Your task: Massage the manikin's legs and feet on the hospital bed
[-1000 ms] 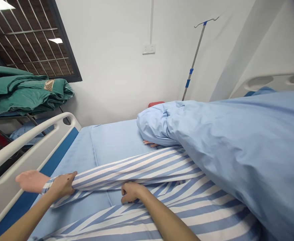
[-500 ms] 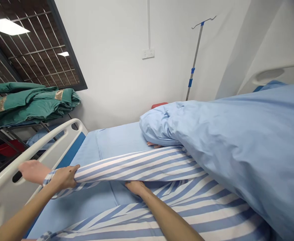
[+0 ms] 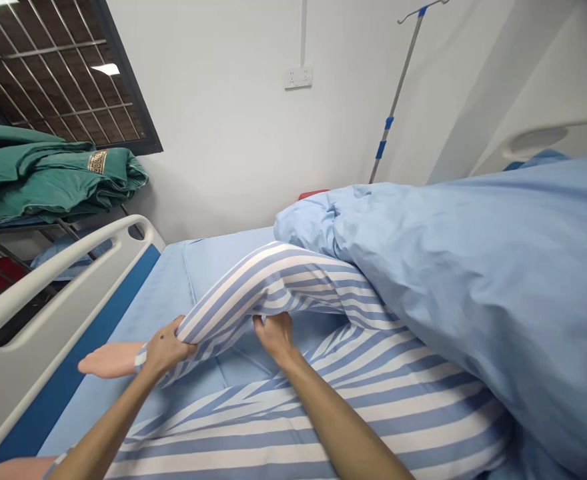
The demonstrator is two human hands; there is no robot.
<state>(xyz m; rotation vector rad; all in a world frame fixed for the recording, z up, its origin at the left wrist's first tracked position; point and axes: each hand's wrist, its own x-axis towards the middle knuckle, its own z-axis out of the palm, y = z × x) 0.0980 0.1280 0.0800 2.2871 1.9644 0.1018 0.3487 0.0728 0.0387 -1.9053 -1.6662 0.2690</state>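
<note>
Left hand [image 3: 166, 348] and right hand [image 3: 275, 338]: fingers closed, gripping the striped pajama trouser leg [image 3: 268, 280], near the bed side rail [image 3: 58, 307].

Hospital bed [image 3: 146, 313]: pale blue sheet throughout. On the bed, striped hospital trousers [image 3: 268, 287], wide blue and white bands running diagonally. Over the bed's right side, plain light blue duvet [image 3: 448, 280]. Along the bed's left edge, off-white side rail [image 3: 48, 313] above a dark blue strip [image 3: 68, 373]. Left of the bed, teal-green folded blankets [image 3: 38, 177] with a gold-and-dark key-pattern band [image 3: 97, 161]. Beyond the bed, small red item [image 3: 313, 195], white wall [image 3: 213, 133], grey IV pole [image 3: 398, 87] with blue tape bands [image 3: 383, 133].
</note>
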